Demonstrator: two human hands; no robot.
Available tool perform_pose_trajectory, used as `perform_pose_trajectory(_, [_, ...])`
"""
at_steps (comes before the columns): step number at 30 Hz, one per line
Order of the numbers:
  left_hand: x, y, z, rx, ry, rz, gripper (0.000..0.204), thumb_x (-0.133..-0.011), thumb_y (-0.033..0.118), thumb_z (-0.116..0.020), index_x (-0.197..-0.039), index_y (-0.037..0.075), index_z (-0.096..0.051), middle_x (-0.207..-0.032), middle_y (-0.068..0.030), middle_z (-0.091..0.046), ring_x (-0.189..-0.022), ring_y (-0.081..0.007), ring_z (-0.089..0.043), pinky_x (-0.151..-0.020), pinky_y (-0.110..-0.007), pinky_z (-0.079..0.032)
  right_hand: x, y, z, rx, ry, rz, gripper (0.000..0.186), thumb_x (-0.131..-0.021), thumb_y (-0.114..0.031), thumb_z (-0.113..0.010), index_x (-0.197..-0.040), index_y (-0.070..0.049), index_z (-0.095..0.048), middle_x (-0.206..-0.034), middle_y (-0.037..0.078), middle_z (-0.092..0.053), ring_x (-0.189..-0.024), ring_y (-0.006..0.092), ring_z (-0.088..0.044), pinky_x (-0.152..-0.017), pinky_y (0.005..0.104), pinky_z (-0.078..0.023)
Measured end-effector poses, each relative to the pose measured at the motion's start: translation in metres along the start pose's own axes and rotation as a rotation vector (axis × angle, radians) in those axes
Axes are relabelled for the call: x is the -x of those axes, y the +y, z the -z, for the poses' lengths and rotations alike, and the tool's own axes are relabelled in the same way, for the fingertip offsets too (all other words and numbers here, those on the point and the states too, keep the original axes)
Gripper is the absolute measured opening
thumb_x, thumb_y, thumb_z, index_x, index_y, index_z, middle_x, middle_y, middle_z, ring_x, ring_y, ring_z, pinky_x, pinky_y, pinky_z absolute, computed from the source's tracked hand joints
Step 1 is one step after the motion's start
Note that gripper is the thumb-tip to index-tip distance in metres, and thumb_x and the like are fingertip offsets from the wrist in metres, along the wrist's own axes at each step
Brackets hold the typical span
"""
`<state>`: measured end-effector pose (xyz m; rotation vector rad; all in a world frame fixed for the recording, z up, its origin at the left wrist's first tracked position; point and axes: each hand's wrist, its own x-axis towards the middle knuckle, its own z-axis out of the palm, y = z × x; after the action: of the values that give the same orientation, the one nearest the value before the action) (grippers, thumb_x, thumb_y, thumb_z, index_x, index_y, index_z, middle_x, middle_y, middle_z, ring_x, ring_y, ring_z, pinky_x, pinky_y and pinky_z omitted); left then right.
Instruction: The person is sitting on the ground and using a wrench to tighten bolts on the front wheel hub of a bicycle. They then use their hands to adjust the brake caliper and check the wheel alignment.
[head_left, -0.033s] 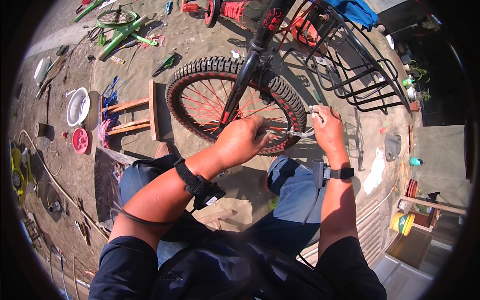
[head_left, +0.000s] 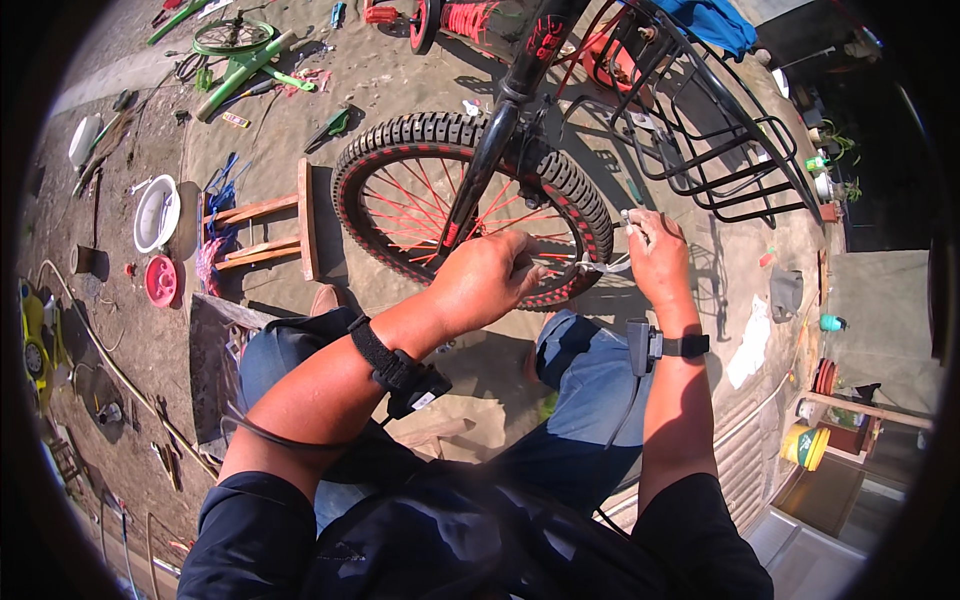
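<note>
One bicycle wheel [head_left: 567, 187], just beyond left hand [head_left: 488, 275], beside right hand [head_left: 657, 258]

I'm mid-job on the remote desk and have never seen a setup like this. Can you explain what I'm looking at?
There is no machine here: these are a person's own bare hands, with a dark strap and small box on each forearm. The camera sits on the person's head and looks down; its wide lens bends straight edges near the rim.

The left hand, fingers curled, is in front of a bike wheel with red spokes. The right hand is beside the tire. A pale, thin item shows between them; its kind, and how firmly either hand grips anything, I can't tell.

On the ground to the left are a wooden frame, a white basin and a red bowl.
</note>
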<state>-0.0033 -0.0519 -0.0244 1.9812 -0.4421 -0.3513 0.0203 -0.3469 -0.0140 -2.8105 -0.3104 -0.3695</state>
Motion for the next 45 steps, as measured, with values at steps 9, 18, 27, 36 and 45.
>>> perform_pose_trajectory(9, [0.002, -0.004, -0.001, 0.019, 0.022, 0.027, 0.027, -0.091, 0.022, -0.07, -0.106, 0.0, -0.066, -0.09, -0.0187, -0.071, -0.084, -0.0335, -0.071, -0.075, -0.04, -0.056, 0.008, 0.016, -0.01, -0.113, -0.104, -0.076, 0.021, -0.087, -0.014, -0.065, -0.106, -0.005, -0.071, -0.108, 0.012, -0.071, -0.103, 0.0328, -0.064, -0.092, 0.0399, -0.052])
perform_pose_trajectory(18, [0.002, -0.005, 0.001, -0.002, 0.014, 0.023, 0.026, -0.092, 0.022, -0.07, -0.106, 0.001, -0.066, -0.091, -0.0191, -0.071, -0.085, -0.0343, -0.071, -0.075, -0.04, -0.057, 0.018, 0.051, -0.008, -0.348, -0.24, -0.229, 0.017, -0.093, -0.008, -0.062, -0.105, 0.003, -0.066, -0.103, 0.009, -0.069, -0.092, 0.0175, -0.065, -0.088, 0.0296, -0.051])
perform_pose_trajectory(27, [0.001, -0.003, 0.001, -0.018, 0.0, 0.021, 0.025, -0.093, 0.023, -0.069, -0.105, 0.001, -0.066, -0.091, -0.0192, -0.071, -0.086, -0.0353, -0.071, -0.076, -0.041, -0.056, 0.021, 0.056, -0.004, -0.348, -0.271, -0.272, 0.015, -0.093, -0.008, -0.061, -0.102, 0.004, -0.065, -0.098, 0.007, -0.067, -0.089, 0.014, -0.064, -0.084, 0.0276, -0.051])
perform_pose_trajectory(36, [-0.001, -0.007, 0.002, -0.011, -0.008, 0.032, 0.028, -0.092, 0.025, -0.07, -0.104, 0.0, -0.066, -0.09, -0.0197, -0.071, -0.085, -0.0358, -0.07, -0.075, -0.041, -0.056, 0.02, 0.041, 0.003, -0.403, -0.298, -0.273, 0.015, -0.094, -0.008, -0.06, -0.1, 0.005, -0.065, -0.098, 0.006, -0.066, -0.092, 0.0126, -0.063, -0.085, 0.0272, -0.05])
perform_pose_trajectory(45, [-0.001, -0.007, 0.005, -0.042, 0.009, 0.027, 0.029, -0.092, 0.024, -0.069, -0.107, -0.001, -0.066, -0.091, -0.02, -0.071, -0.086, -0.0352, -0.071, -0.077, -0.04, -0.056, 0.037, 0.089, -0.007, -0.476, -0.396, -0.335, 0.012, -0.097, -0.003, -0.057, -0.106, 0.0, -0.064, -0.102, 0.002, -0.065, -0.096, 0.0111, -0.061, -0.089, 0.0261, -0.047])
